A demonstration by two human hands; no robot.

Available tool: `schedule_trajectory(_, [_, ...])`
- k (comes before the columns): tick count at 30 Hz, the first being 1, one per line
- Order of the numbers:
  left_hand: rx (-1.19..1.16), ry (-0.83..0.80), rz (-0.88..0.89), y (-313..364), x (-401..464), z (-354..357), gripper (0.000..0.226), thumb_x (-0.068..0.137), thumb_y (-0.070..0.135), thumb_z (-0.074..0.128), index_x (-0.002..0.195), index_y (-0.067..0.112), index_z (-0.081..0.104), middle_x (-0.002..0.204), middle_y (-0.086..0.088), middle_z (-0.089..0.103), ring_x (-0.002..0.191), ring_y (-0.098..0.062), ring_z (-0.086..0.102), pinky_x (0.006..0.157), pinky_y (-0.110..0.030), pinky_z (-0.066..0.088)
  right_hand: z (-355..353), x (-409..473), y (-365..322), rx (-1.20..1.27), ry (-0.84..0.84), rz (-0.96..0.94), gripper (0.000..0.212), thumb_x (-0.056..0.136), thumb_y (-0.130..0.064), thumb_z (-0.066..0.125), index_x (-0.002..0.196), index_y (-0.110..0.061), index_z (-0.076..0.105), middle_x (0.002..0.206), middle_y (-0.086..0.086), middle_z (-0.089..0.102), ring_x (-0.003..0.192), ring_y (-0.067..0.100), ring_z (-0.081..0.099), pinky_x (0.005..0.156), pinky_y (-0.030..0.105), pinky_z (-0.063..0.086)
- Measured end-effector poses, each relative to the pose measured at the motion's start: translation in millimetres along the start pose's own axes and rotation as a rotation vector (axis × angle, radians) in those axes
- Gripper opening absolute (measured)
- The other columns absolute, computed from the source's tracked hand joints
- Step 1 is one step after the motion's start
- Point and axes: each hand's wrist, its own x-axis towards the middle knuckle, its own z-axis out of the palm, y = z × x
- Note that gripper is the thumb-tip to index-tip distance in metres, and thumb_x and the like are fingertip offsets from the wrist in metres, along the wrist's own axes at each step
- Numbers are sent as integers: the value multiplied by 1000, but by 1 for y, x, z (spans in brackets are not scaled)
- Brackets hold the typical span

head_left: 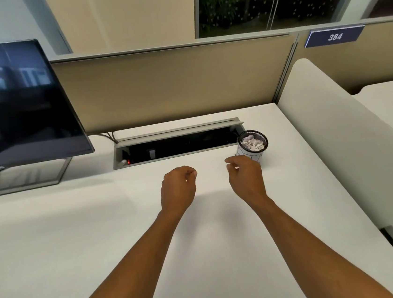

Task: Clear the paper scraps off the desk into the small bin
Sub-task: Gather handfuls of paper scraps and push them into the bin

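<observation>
My two hands are raised over the white tabletop [78, 235], forearms extended forward. The left hand [178, 187] is loosely curled, fingers bent toward the palm; a pale speck shows at the fingertips, but I cannot tell whether it is a scrap or a fingernail. The right hand [245, 177] is likewise curled, thumb and forefinger drawn together; a small white patch shows beside them, and I cannot tell whether anything is pinched there.

The small bin [253, 147], a black mesh cup with a white lower wall, stands upright on the tabletop just beyond the right hand, touching the right end of the open cable tray [177, 143]. Crumpled paper scraps [251, 142] fill it to near the rim.

A dark monitor [14, 103] stands at the left rear. A partition panel [171, 83] closes the back, with a plate reading 384 [334, 36] at the right.
</observation>
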Motion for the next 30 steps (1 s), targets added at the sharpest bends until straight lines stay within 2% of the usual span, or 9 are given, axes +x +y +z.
schedule_trajectory(2, [11,-2,-17,-20,-19,-15,15,93,22,59,97,16,73,97,4,72,89,-13,66,81,-25,48,17,-18,-7,8,-43,-12,22,92,-13,57,110,-12,69,114,3,68,103,20,64,92,38,51])
schedule_trajectory(7, [51,43,-83,-78,-63,-60,15,94,25,57,98,20,71,105,6,69,96,-13,64,84,-27,46,57,-64,-38,13,-158,-78,28,97,-25,51,120,-14,64,124,1,64,112,20,60,98,40,48])
schedule_trajectory(11, [105,77,-114,-126,-98,-102,20,95,27,56,108,20,69,115,5,66,109,-14,59,89,-25,41,92,-100,-72,-44,-271,-104,36,100,-30,45,131,-18,56,137,-1,55,128,18,48,110,32,34])
schedule_trajectory(15, [153,120,-119,-178,-124,-148,26,95,29,56,118,20,65,127,6,60,121,-14,53,95,-21,35,130,-135,-106,-78,-352,-154,41,100,-31,43,140,-19,46,146,-4,45,136,14,37,110,25,26])
schedule_trajectory(18, [165,140,-126,-215,-138,-184,31,96,27,55,126,19,61,141,4,51,133,-14,43,108,-26,31,164,-160,-129,-92,-420,-186,44,101,-31,41,143,-19,41,152,-4,37,143,11,25,112,22,18])
schedule_trajectory(21, [211,168,-149,-254,-151,-219,37,97,29,53,132,19,57,148,4,43,139,-15,34,114,-29,26,196,-181,-150,-117,-463,-220,46,101,-33,39,146,-19,37,155,-5,30,145,10,18,114,23,14])
schedule_trajectory(26, [302,185,-124,-310,-169,-261,41,97,29,53,135,14,53,152,-4,38,144,-21,28,118,-35,15,242,-210,-178,-145,-523,-227,52,101,-38,38,149,-20,29,158,-6,22,147,8,12,116,23,11])
schedule_trajectory(30, [359,220,-131,-352,-181,-293,47,96,38,43,135,14,54,152,-6,37,145,-23,25,118,-40,16,279,-238,-197,-188,-561,-232,58,101,-43,36,152,-21,20,160,-6,13,147,7,6,116,22,6])
